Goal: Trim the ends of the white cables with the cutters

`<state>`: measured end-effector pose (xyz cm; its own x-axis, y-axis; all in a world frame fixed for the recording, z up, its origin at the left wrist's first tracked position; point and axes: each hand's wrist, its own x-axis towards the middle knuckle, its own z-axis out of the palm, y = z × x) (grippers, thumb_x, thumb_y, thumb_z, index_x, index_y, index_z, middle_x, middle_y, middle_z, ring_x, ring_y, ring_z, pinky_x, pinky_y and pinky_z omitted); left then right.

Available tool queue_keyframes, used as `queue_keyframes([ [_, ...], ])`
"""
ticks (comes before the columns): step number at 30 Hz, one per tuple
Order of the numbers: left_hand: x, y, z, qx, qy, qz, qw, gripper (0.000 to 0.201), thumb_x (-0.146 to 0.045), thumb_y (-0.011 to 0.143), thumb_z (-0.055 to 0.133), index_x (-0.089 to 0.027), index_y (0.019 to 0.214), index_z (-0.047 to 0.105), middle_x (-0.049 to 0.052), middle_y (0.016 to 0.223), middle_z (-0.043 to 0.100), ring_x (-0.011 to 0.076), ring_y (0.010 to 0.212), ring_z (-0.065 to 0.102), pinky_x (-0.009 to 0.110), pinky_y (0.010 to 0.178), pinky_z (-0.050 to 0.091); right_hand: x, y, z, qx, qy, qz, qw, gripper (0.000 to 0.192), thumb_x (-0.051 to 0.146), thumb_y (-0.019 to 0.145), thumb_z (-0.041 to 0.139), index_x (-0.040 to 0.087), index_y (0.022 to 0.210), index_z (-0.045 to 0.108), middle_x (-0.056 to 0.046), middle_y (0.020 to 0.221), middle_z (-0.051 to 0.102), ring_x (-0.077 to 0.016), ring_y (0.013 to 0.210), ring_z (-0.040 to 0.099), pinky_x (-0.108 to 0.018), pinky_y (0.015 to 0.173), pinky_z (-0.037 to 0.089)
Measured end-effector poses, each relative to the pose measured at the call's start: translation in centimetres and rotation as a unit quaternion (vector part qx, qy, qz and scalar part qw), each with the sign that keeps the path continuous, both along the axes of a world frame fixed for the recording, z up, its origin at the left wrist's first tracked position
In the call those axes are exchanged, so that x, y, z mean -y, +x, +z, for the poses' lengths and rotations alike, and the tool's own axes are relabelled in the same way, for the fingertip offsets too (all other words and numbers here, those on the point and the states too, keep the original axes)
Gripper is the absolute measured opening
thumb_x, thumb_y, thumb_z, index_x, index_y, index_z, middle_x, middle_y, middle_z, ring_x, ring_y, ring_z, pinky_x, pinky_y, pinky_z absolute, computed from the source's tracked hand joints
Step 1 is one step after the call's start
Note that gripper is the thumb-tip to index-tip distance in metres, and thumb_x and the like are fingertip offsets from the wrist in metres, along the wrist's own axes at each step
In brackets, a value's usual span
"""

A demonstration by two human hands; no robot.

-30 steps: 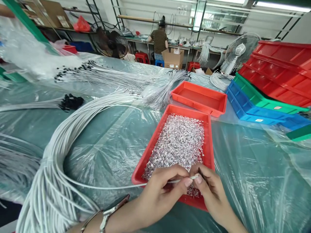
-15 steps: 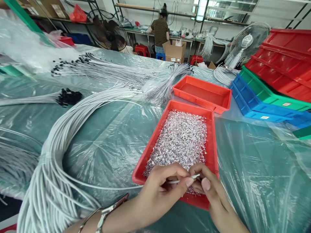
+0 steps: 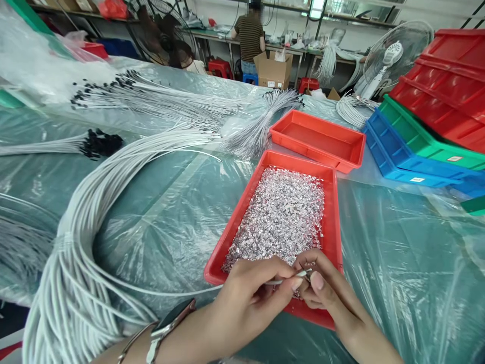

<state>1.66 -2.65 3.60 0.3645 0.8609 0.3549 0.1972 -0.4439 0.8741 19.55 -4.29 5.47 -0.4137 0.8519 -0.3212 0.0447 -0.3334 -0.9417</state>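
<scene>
My left hand pinches a white cable close to its end, between thumb and forefinger. The cable's tip pokes out past the fingertips toward my right hand. The right thumb and fingers close on what looks like a small metal piece, right at the tip; it is mostly hidden by the fingers. Both hands are above the near end of a red tray, which holds a heap of small silvery metal pieces. From the left hand the cable runs back to a thick bundle of white cables.
Another red tray lies behind the first. Stacked red, green and blue crates stand at right. More cable bundles with black ends lie left and behind on the plastic-covered table. A person is at a far bench.
The right fingers have come closer around the cable tip, and a small dark, shiny bit now shows there. The view has shifted slightly; the left hand keeps its pinch on the cable.
</scene>
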Motion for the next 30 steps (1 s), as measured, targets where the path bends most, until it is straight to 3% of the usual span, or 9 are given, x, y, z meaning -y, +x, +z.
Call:
queue_keyframes([
  [6,0.3,-0.3,-0.2,-0.12,0.198,0.016,0.973,0.012,-0.011,0.098,0.046,-0.014,0.094,0.057,0.001,0.071,0.067,0.0104,0.054,0.058,0.024,0.049,0.038,0.0,0.1,-0.5,-0.008,-0.023,-0.014,1.0,0.035,0.06,0.096,0.044,0.026,0.106,0.05,0.002,0.078,0.042,-0.0156,0.071,0.04,-0.03,0.067,0.031],
  [9,0.4,-0.2,-0.4,-0.137,0.253,0.022,0.957,0.014,-0.009,0.098,0.044,-0.013,0.094,0.057,0.003,0.072,0.068,0.012,0.053,0.058,0.026,0.047,0.037,0.2,0.1,-0.5,-0.013,-0.03,-0.032,0.999,0.038,0.061,0.094,0.047,0.026,0.107,0.051,0.003,0.074,0.041,-0.015,0.068,0.039,-0.03,0.066,0.033],
  [13,0.5,-0.1,-0.6,-0.076,0.189,0.02,0.979,0.012,-0.013,0.098,0.047,-0.015,0.091,0.055,0.0,0.068,0.064,0.0103,0.053,0.056,0.023,0.05,0.04,0.5,-0.1,-0.5,-0.024,-0.034,-0.04,0.998,0.036,0.061,0.092,0.051,0.028,0.106,0.052,0.004,0.077,0.046,-0.0137,0.068,0.041,-0.028,0.07,0.037],
  [17,0.5,-0.4,-0.3,0.008,0.05,0.008,0.999,0.014,-0.019,0.099,0.047,-0.019,0.087,0.054,-0.005,0.062,0.056,0.0065,0.05,0.051,0.018,0.048,0.04,-0.2,-0.6,-1.6,-0.006,0.04,-0.036,0.999,0.03,0.055,0.096,0.048,0.027,0.104,0.054,0.003,0.078,0.049,-0.0144,0.07,0.047,-0.027,0.074,0.041],
  [20,0.3,-0.7,-0.2,0.038,-0.009,-0.014,0.999,0.016,-0.019,0.099,0.047,-0.02,0.084,0.053,-0.006,0.06,0.05,0.0057,0.049,0.047,0.017,0.047,0.038,-1.1,-0.8,-2.6,0.018,0.069,-0.062,0.996,0.028,0.052,0.096,0.05,0.025,0.1,0.056,0.001,0.083,0.05,-0.0149,0.076,0.047,-0.026,0.072,0.041],
  [23,0.2,-0.7,-0.5,0.034,-0.038,-0.013,0.999,0.013,-0.017,0.097,0.05,-0.02,0.086,0.055,-0.006,0.063,0.052,0.0061,0.052,0.046,0.018,0.047,0.037,-1.2,-0.7,-2.5,0.0,0.095,-0.104,0.99,0.025,0.051,0.092,0.058,0.027,0.1,0.061,0.004,0.075,0.046,-0.0125,0.067,0.041,-0.023,0.063,0.037],
  [26,0.2,-0.6,-0.9,0.011,-0.036,-0.018,0.999,0.013,-0.017,0.096,0.051,-0.019,0.085,0.057,-0.005,0.063,0.053,0.0068,0.052,0.045,0.02,0.048,0.035,-0.5,-0.5,-1.5,-0.011,0.107,-0.134,0.985,0.018,0.047,0.087,0.067,0.03,0.093,0.067,0.007,0.063,0.034,-0.0109,0.055,0.028,-0.023,0.05,0.026],
  [30,0.4,-0.5,-1.1,-0.029,-0.017,-0.021,0.999,0.011,-0.018,0.096,0.052,-0.019,0.087,0.059,-0.005,0.066,0.058,0.0069,0.054,0.048,0.021,0.053,0.038,0.1,-0.5,-0.7,-0.013,0.095,-0.157,0.983,0.01,0.038,0.086,0.069,0.029,0.082,0.071,0.006,0.06,0.038,-0.011,0.053,0.027,-0.024,0.047,0.021],
])
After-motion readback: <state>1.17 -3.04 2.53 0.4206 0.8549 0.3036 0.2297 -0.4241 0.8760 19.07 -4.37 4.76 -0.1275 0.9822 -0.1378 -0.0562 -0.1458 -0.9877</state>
